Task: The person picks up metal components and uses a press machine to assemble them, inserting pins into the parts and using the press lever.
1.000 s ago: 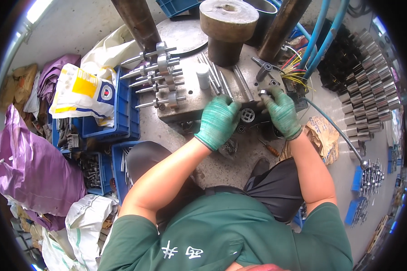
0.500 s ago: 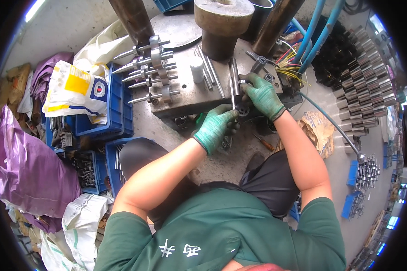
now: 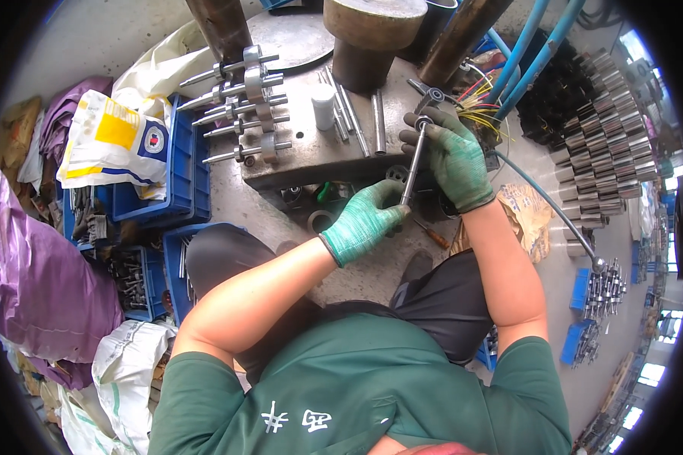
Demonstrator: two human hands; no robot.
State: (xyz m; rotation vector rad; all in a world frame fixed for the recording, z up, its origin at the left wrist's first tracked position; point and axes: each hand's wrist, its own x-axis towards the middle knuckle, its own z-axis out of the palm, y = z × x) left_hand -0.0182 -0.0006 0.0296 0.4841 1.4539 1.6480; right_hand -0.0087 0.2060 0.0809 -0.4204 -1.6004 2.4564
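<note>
A slim steel shaft slants between my two gloved hands, in front of a heavy metal block. Around its lower end, the fingers of my left hand are closed. My right hand holds the upper part, where a small metal ring sits at the shaft's top by the fingertips. Just beyond those fingers, a bearing shows on a metal part on the block. Left of the shaft, a steel tube lies on the block beside several thin rods and a white cylinder.
Shafts with rollers line the block's left edge. Blue crates and a purple sack stand on the left. To the right are blue hoses, coloured wires, crumpled brown paper and stacked steel cylinders.
The shaft has swung from nearly upright beside the tube to a rightward slant. My right hand has moved slightly right and turned, and the ring end now shows clear of the tube.
</note>
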